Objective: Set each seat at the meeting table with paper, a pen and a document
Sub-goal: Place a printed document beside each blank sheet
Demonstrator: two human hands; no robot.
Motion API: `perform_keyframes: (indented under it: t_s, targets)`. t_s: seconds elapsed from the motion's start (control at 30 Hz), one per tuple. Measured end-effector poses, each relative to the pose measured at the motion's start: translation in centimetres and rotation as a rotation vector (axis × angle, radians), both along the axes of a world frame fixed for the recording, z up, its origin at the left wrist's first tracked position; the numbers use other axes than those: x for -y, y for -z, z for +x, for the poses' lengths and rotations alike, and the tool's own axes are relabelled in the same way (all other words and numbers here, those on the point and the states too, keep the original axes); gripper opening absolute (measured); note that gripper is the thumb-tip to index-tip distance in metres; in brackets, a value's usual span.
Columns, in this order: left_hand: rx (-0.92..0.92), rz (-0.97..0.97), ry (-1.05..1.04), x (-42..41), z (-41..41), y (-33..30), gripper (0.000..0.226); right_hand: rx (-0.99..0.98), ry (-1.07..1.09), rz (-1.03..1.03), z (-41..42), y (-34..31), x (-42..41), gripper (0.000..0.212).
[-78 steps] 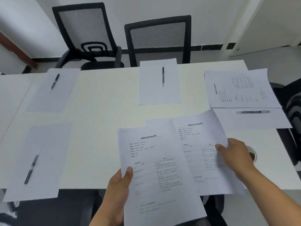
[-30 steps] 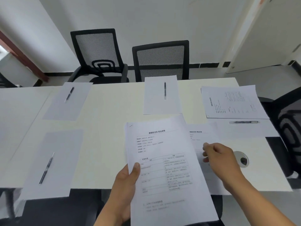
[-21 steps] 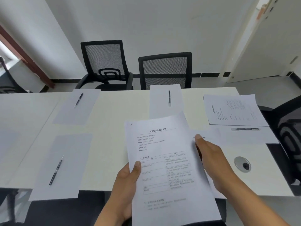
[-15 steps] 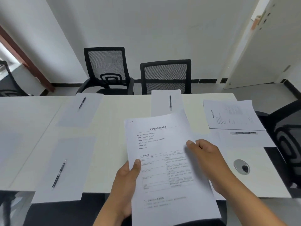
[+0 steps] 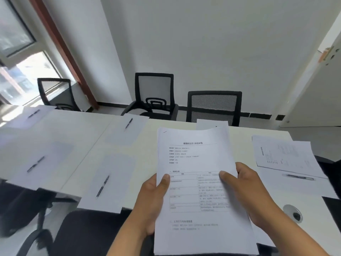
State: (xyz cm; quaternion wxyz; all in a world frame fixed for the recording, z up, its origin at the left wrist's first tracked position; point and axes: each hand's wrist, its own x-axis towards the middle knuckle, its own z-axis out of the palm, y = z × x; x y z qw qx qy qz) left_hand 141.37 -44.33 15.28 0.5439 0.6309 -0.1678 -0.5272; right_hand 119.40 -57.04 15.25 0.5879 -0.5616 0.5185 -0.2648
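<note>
Now both hands, left hand (image 5: 153, 200) and right hand (image 5: 247, 191), grip the document stack (image 5: 199, 182) above the near table (image 5: 144, 163) edge; document-dealing step, next peel 1 sheet onto a paper-and-pen place.

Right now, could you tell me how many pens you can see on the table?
6: far left, left, front left, by the middle chair, right end, and one tip peeking above the held stack. More may be hidden behind it.
</note>
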Motion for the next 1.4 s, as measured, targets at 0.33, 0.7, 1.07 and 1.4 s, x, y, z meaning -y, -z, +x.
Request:
perform_keyframes:
  t_s: [0.33,0.7,1.07,1.4]
  targets:
    - [0.082,-0.032,-0.157,-9.0,-4.4,-3.0,0.032,0.071,-0.170,-0.057,-1.7,-3.6,-5.3,0.023]
    - [0.197,-0.035,-0.347,-19.8,-5.3,-7.1,0.031,0.043,-0.319,-0.199,1.7,-6.4,-13.8,0.004]
    - [0.211,-0.102,-0.390,-30.4,1.7,-8.6,0.033,0.087,-0.361,-0.214,10.0,-7.7,-23.2,0.004]
    - [0.154,-0.083,-0.271,-38.4,14.0,-6.1,0.033,0.001,-0.254,-0.180,20.0,-5.5,-32.9,0.011]
